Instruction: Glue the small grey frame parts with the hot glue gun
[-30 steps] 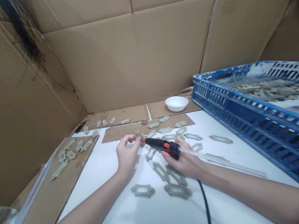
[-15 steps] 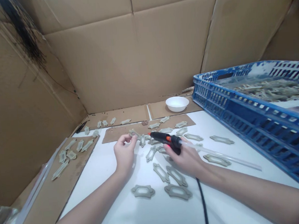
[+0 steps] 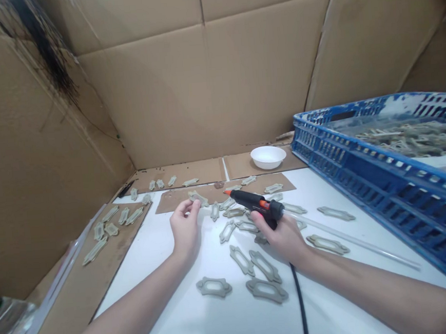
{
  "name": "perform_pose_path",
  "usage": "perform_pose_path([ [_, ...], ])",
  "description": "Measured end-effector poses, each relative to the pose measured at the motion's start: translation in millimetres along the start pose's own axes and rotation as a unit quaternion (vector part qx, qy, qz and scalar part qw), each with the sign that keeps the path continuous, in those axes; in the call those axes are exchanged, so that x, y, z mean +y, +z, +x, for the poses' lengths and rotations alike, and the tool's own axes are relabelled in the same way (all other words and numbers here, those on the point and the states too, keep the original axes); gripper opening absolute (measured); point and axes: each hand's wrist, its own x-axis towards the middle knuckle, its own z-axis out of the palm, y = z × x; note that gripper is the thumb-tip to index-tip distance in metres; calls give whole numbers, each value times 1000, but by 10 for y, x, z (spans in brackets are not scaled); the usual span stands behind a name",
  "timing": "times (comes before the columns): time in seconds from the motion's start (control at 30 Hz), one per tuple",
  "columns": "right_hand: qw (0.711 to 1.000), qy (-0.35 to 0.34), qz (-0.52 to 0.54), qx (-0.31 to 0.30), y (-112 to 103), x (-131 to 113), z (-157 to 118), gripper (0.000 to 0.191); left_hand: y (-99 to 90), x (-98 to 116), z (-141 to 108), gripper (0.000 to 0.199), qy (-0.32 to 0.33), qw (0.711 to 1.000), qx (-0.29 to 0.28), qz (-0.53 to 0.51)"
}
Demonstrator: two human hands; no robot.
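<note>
Since the earlier frame, my view has drifted slightly, and the glue gun [image 3: 254, 200] has swung away from the left hand [image 3: 185, 229], its orange-tipped nozzle now pointing up and left over the scattered pieces. The right hand [image 3: 278, 237] grips it, with the fingers [image 3: 258, 220] curled around the handle; the trigger is hidden behind them. A long clear glue stick [image 3: 352, 241] runs from the back of the gun, passing above the right wrist. The left fingers [image 3: 189, 206] are curled, and the thumb and forefinger are close to a grey frame-shaped piece [image 3: 197, 198], but I can't tell whether they are pinching it.

That piece sits on a brown cardboard sheet [image 3: 225, 193], just in front of the white bowl [image 3: 268, 157] and to its left. More grey pieces [image 3: 266, 290] lie on the white table [image 3: 161, 316] nearer me than the bowl, and a black cord [image 3: 298, 295] drops off the table's near edge. To the right of the bowl stands a blue plastic crate [image 3: 363, 176], piled with pieces too small to make out singly. Cardboard walls [image 3: 201, 91] surround the table. A small dark object [image 3: 126, 189] to the bowl's far left is too small to identify.
</note>
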Motion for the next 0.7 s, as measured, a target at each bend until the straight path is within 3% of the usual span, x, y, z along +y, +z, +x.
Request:
perform_pose_path([
  [0.2, 1000, 7, 21, 1, 4, 11, -4, 40, -103, -40, 179, 33, 4, 996, 24, 85],
  [0.5, 1000, -19, 16, 12, 18, 43, -6, 41, -529, -304, 718, 24, 12, 978, 96, 183],
  [0.7, 1000, -15, 12, -1, 14, 45, -11, 42, -643, -357, 855, 14, 19, 969, 102, 226],
])
